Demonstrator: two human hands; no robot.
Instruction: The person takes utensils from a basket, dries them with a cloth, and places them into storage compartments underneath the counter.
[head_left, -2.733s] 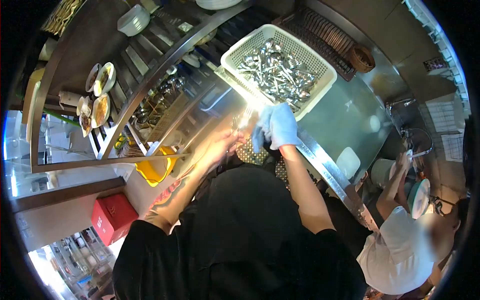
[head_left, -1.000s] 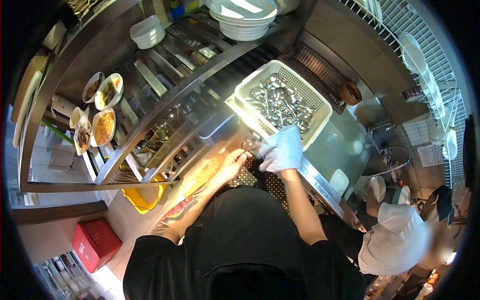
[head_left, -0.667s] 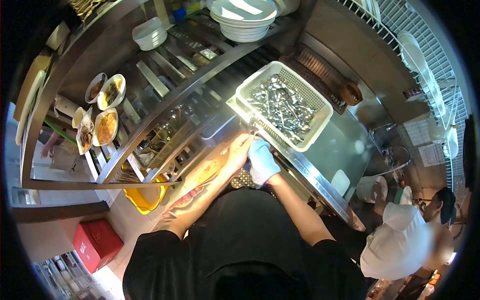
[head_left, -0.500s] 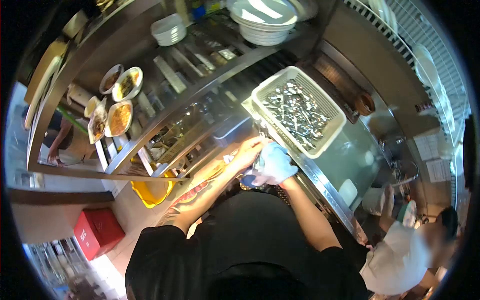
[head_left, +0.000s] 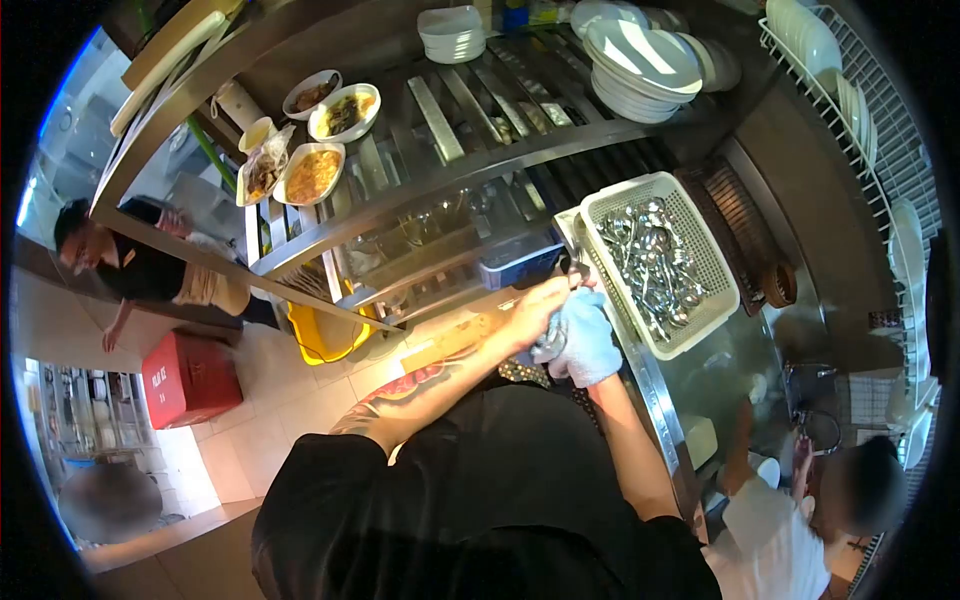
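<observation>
My left hand [head_left: 541,308] is closed at the front edge of the steel counter. Metal cutlery ends [head_left: 572,268] stick out past its fingers, too small to tell whether they are spoons or forks. A light blue cloth [head_left: 584,338] wraps my right hand and hides its fingers. The two hands meet, with the cloth against the left fingers. Just beyond them, a cream plastic basket [head_left: 722,270] holds a heap of metal spoons and other cutlery [head_left: 655,255].
Above left, a slatted steel shelf [head_left: 436,118] carries bowls of food [head_left: 314,175] and stacked white plates [head_left: 645,65]. A blue container [head_left: 520,268] sits below it. A co-worker in white [head_left: 775,530] works at right; another person [head_left: 150,265] stands left, near a red box [head_left: 190,378].
My view has shifted, so the basket and shelf appear farther right. Both hands stay together with cloth and cutlery. A person in dark clothing shows more fully at the left.
</observation>
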